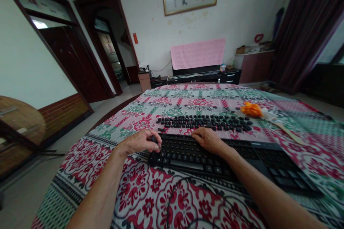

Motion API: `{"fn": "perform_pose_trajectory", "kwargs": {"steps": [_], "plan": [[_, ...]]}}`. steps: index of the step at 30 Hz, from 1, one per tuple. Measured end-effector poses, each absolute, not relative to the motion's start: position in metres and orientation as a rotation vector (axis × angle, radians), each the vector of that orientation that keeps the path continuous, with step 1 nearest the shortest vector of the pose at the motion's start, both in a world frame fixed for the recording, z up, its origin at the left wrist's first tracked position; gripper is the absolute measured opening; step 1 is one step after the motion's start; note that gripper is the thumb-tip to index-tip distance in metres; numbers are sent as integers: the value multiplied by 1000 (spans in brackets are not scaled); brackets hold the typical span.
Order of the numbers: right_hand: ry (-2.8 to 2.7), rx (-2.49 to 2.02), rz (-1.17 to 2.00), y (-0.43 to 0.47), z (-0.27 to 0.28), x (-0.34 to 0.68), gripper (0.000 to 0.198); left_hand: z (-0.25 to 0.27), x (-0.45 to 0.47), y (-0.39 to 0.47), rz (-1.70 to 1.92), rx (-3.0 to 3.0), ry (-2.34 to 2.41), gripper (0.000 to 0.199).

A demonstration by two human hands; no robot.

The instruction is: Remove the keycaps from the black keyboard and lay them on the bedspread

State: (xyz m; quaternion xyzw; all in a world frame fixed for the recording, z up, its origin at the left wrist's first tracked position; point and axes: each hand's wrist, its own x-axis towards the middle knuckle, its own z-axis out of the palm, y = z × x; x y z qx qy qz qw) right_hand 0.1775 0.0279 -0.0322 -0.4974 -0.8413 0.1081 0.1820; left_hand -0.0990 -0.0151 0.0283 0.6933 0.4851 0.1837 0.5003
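A black computer keyboard (182, 150) lies at an angle before me. Many of its upper keys are off and the bare sockets show, while keys remain along its lower rows. My left hand (143, 141) is over the keyboard's left end, thumb and fingers closed on a small tool with a dark handle and thin metal tip (160, 150); its exact kind is hard to make out. My right hand (208, 139) presses on the keyboard's back edge near the middle, fingers bent together over it. Loose black keycaps (206, 121) lie in rows just behind the keyboard.
A patterned tablecloth (150, 186) covers the round table. To the right lie an orange fluffy bundle (251, 109) and a light flat-handled brush (288, 132). A black cable (172, 195) loops in front of the keyboard. Beyond stands a low black cabinet (229, 77).
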Motion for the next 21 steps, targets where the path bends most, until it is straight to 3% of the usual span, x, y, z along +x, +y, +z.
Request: {"fn": "perform_pose_trajectory", "kwargs": {"steps": [21], "plan": [[-2394, -1421, 244, 25, -32, 177, 31, 16, -84, -12, 457, 1656, 1232, 17]]}}
